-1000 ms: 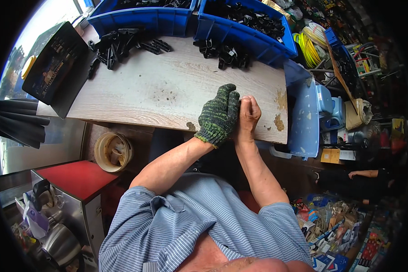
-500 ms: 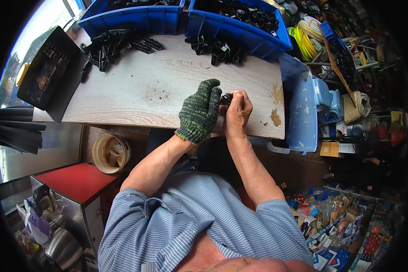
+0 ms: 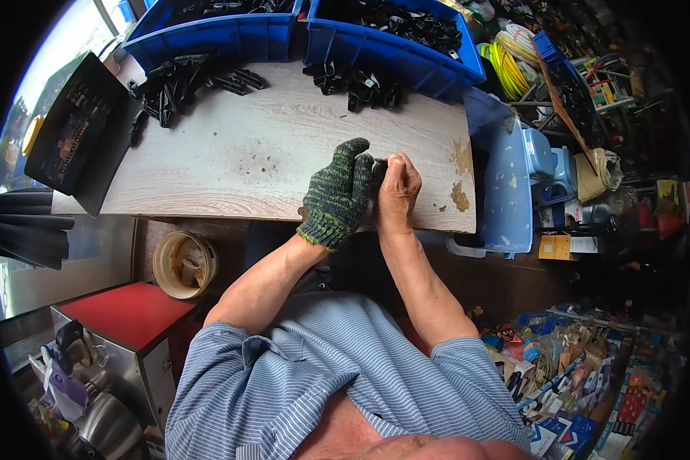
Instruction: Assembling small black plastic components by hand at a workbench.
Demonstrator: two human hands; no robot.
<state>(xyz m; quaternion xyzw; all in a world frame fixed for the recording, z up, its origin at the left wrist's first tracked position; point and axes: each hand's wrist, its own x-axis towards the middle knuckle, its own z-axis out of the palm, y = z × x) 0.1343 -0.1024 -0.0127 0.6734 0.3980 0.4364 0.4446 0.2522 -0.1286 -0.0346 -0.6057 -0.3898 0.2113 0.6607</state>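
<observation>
A black part point(image 3: 379, 166) sits between the gloved left hand point(image 3: 336, 192) (its grip unclear) and right hand point(image 3: 398, 190), which pinches it; long axis hidden.

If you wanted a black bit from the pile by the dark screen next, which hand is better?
Probably the left hand: it's nearer that black pile. The right hand is farther off and pinches a small dark piece, mostly hidden.

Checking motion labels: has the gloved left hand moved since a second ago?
Yes: the gloved left hand has shifted left, farther from the brown worn patches at the right of the tabletop.
</observation>
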